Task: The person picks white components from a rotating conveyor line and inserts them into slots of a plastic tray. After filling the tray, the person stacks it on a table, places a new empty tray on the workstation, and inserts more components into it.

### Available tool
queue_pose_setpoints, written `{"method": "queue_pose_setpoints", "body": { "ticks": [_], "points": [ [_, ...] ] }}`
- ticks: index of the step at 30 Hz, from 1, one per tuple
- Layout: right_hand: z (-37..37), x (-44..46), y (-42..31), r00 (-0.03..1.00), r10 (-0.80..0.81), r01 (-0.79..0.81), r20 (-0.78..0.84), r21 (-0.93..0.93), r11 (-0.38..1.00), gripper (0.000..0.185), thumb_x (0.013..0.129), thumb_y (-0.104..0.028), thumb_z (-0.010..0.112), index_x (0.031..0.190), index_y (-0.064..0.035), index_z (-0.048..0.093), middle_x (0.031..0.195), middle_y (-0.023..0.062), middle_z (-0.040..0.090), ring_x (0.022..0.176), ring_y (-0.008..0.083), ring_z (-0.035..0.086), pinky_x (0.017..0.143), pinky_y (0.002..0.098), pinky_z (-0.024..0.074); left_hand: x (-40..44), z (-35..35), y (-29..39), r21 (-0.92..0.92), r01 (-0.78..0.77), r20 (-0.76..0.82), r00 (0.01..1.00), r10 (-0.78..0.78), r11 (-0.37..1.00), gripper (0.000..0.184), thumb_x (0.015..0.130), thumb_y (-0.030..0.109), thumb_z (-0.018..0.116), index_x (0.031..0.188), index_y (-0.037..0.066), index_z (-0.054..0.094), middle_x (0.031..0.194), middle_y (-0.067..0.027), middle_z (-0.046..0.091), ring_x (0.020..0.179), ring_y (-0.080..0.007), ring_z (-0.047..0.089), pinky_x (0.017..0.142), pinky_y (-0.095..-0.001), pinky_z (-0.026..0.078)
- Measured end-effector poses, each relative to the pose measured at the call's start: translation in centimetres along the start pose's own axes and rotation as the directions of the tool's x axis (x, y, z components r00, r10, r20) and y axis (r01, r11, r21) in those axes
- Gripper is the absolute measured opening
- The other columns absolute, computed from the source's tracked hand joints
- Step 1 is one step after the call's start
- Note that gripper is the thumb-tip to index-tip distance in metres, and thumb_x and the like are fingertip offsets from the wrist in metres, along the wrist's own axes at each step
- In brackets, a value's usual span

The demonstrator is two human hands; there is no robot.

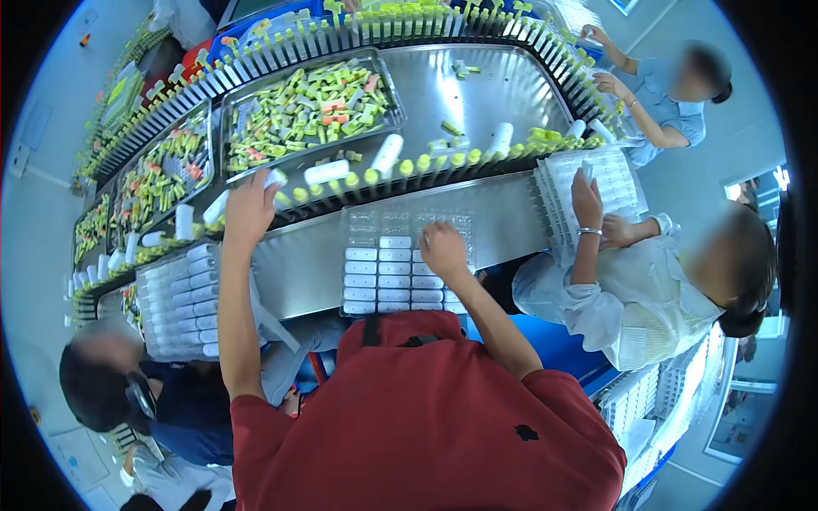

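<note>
The small white piece (275, 178) is beside the row of green-tipped pegs (423, 163) — pinched in the left hand's (247, 211) fingers. It looks smooth, so I think it needs a snug hold. The right hand (445, 249) is curled over the clear tray (362, 223), at the metal table's (298, 271) near edge — I can't tell if it grips anything. White pieces (394, 281) sit in the tray's near rows.

So the compartment tray (365, 223) is sitting on the metal table (294, 272), filled trays (194, 298) are lying left of it, stacked trays (558, 192) right, and a peg row (407, 170) is running behind it.
</note>
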State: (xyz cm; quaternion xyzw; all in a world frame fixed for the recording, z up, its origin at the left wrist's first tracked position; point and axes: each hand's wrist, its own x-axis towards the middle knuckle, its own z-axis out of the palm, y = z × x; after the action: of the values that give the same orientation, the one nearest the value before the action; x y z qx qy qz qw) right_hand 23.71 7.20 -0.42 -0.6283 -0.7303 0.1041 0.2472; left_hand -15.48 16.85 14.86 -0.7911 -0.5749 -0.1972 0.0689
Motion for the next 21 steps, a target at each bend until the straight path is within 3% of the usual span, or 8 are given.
{"method": "queue_pose_setpoints", "body": {
  "ticks": [3, 7, 8, 10, 13, 15, 17, 21],
  "points": [
    [1.5, -2.1, 0.9, 0.996, -0.014, 0.021, 0.089, -0.079, 0.997, 0.022, 0.095, -0.022, 0.069, 0.109, -0.0048, 0.071, 0.11, 0.0182, 0.069, 0.103, 0.0405, 0.067, 0.091, 0.0488, 0.0544, -1.3, 1.6, 1.0, 0.145, 0.146, -0.157, 0.98, -0.123, 0.979, 0.029, 0.101, 0.025, 0.067, 0.114, 0.001, 0.058, 0.096, -0.0187, 0.069, 0.086, -0.0415, 0.071, 0.072, -0.0511, 0.057],
    [1.2, -2.8, 1.0, 0.996, -0.072, 0.073, 0.046, -0.007, 0.997, 0.033, 0.094, -0.023, 0.073, 0.122, -0.0067, 0.071, 0.114, 0.0148, 0.068, 0.113, 0.0373, 0.064, 0.097, 0.0465, 0.052, -1.6, 0.1, 0.7, 0.286, 0.289, -0.109, 0.957, -0.269, 0.914, 0.028, 0.1, 0.024, 0.067, 0.107, 0.0, 0.054, 0.093, -0.0171, 0.066, 0.085, -0.0399, 0.071, 0.078, -0.0479, 0.059],
    [1.1, -2.9, 1.0, 0.993, -0.116, 0.115, 0.011, 0.042, 0.992, 0.033, 0.093, -0.023, 0.074, 0.121, -0.0069, 0.071, 0.115, 0.0146, 0.067, 0.113, 0.0373, 0.064, 0.097, 0.0466, 0.0522, -2.6, 0.9, -1.3, 0.301, 0.213, -0.125, 0.975, -0.183, 0.93, 0.039, 0.097, 0.026, 0.07, 0.121, -0.001, 0.055, 0.118, -0.0232, 0.064, 0.116, -0.0393, 0.065, 0.103, -0.0562, 0.051],
    [1.8, -3.7, 1.0, 0.992, -0.115, 0.119, -0.047, 0.09, 0.989, 0.031, 0.09, -0.021, 0.077, 0.117, -0.0077, 0.072, 0.119, 0.0139, 0.064, 0.111, 0.0361, 0.064, 0.095, 0.0465, 0.0527, -4.3, -1.3, 3.6, 0.476, 0.276, -0.307, 0.942, -0.137, 0.835, 0.053, 0.095, 0.024, 0.07, 0.139, 0.0, 0.052, 0.149, -0.0273, 0.048, 0.144, -0.0421, 0.044, 0.119, -0.067, 0.027],
    [2.6, -4.9, 1.7, 0.974, -0.214, 0.21, -0.07, -0.066, 0.976, 0.03, 0.087, -0.023, 0.079, 0.112, -0.0073, 0.072, 0.121, 0.0138, 0.063, 0.112, 0.0338, 0.062, 0.094, 0.0465, 0.0519, -9.4, 5.0, 6.2, -0.046, 0.278, -0.479, 0.837, -0.265, 0.96, 0.059, 0.094, 0.017, 0.065, 0.149, 0.002, 0.048, 0.159, -0.0276, 0.037, 0.148, -0.0481, 0.034, 0.119, -0.0675, 0.023],
    [2.6, -5.7, 0.5, 0.992, -0.103, 0.102, -0.078, -0.024, 0.995, 0.028, 0.087, -0.024, 0.079, 0.109, -0.0076, 0.071, 0.121, 0.0136, 0.062, 0.114, 0.0326, 0.061, 0.094, 0.0463, 0.0509, -12.8, 8.8, 10.2, -0.321, 0.188, -0.353, 0.886, -0.301, 0.928, 0.048, 0.095, 0.011, 0.062, 0.141, 0.001, 0.054, 0.147, -0.025, 0.049, 0.14, -0.0443, 0.043, 0.115, -0.0552, 0.036],
    [1.9, -5.2, -0.1, 0.993, -0.063, 0.061, -0.096, -0.023, 0.998, 0.029, 0.085, -0.025, 0.08, 0.106, -0.0087, 0.071, 0.121, 0.0126, 0.062, 0.115, 0.0319, 0.059, 0.094, 0.0458, 0.0498, -14.8, 11.8, 12.4, -0.498, 0.253, 0.012, 0.958, -0.285, 0.83, 0.041, 0.094, 0.013, 0.066, 0.134, 0.002, 0.061, 0.139, -0.0178, 0.056, 0.132, -0.0377, 0.052, 0.106, -0.0515, 0.045],
    [2.0, -4.6, -0.4, 0.971, -0.152, 0.141, -0.187, -0.071, 0.987, 0.032, 0.087, -0.026, 0.079, 0.111, -0.009, 0.067, 0.112, 0.013, 0.064, 0.109, 0.0333, 0.062, 0.088, 0.0475, 0.0508, -15.6, 13.4, 13.4, -0.28, 0.093, 0.193, 0.981, -0.039, 0.955, 0.039, 0.09, 0.02, 0.076, 0.125, 0.005, 0.068, 0.13, -0.0114, 0.059, 0.123, -0.0326, 0.057, 0.097, -0.0486, 0.05]
  ]
}}
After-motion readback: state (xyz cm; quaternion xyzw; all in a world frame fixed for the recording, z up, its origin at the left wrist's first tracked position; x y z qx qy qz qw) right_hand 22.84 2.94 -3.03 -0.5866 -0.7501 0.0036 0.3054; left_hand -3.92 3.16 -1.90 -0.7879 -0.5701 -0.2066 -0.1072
